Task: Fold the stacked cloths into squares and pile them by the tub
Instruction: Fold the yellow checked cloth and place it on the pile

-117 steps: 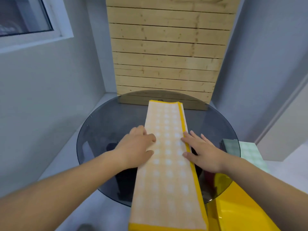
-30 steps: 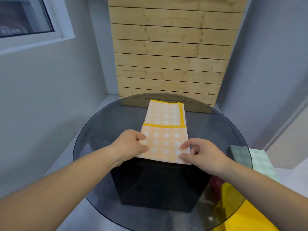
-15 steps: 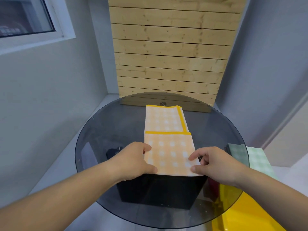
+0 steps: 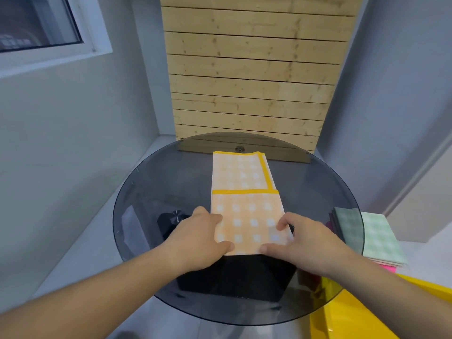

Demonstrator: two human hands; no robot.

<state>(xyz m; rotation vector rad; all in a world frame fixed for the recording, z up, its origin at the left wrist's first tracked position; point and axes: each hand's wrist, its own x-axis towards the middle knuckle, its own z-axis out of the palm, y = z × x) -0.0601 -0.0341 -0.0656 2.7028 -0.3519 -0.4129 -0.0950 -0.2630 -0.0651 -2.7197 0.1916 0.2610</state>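
Round smoky glass table (image 4: 159, 187), orange checked cloth (image 4: 244, 177) lying folded on it, running from the middle almost to the far edge.

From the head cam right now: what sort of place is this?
Probably a small indoor room corner staged for cloth folding, not clearly a home. Cues: round smoked-glass table holding an orange cloth, pine plank panel between grey walls, folded cloths stacked by a yellow tub.

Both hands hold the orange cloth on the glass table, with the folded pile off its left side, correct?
No: the head view shows the folded pile right of the glass table. The left hand and right hand do hold the orange cloth.
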